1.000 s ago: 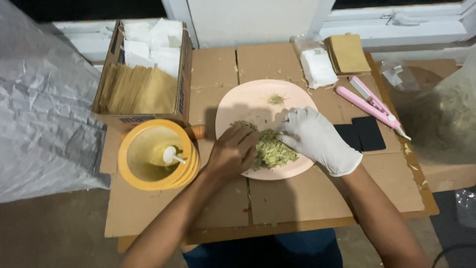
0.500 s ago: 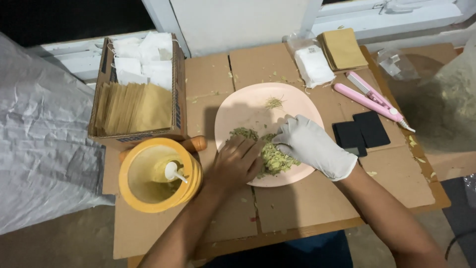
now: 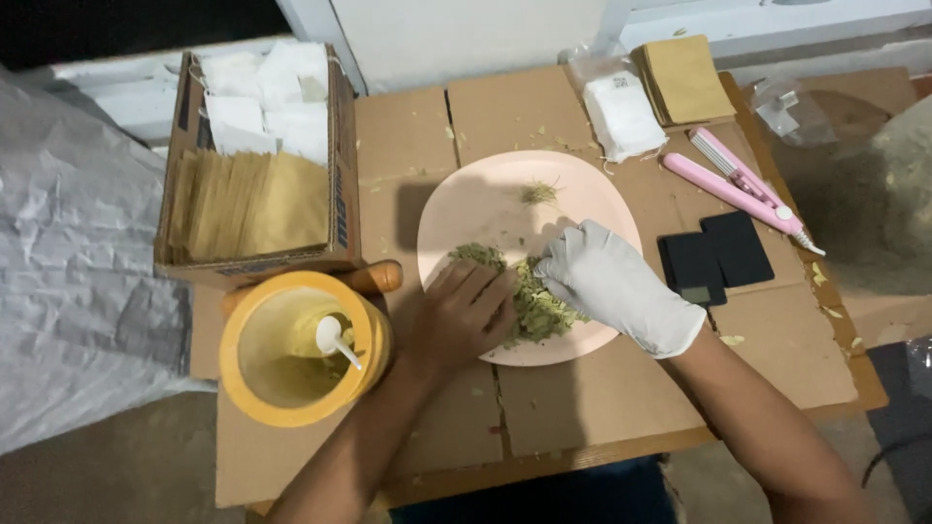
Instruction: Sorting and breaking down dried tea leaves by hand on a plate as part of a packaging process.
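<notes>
Left hand (image 3: 464, 315), bare, is laid palm-down with fingers curled against the near-left side of a heap of dried green leaves (image 3: 532, 303); right hand (image 3: 607, 279), in a white glove, is pressed on the heap's right side, and whether anything is pinched in either cannot be told. The heap is held on the near part of a pale pink plate (image 3: 485, 199), set on a cardboard-covered table (image 3: 582, 398). Noted around: yellow tub (image 3: 301, 349) with white scoop (image 3: 335, 340) at left, cardboard box (image 3: 254, 165) of brown and white sachets behind it, pink sealer (image 3: 743, 189) and two black cards (image 3: 716, 254) at right.

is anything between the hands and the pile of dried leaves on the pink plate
Nothing visible. The bare left hand and the gloved right hand both rest directly on the leaf pile on the pink plate.
</notes>
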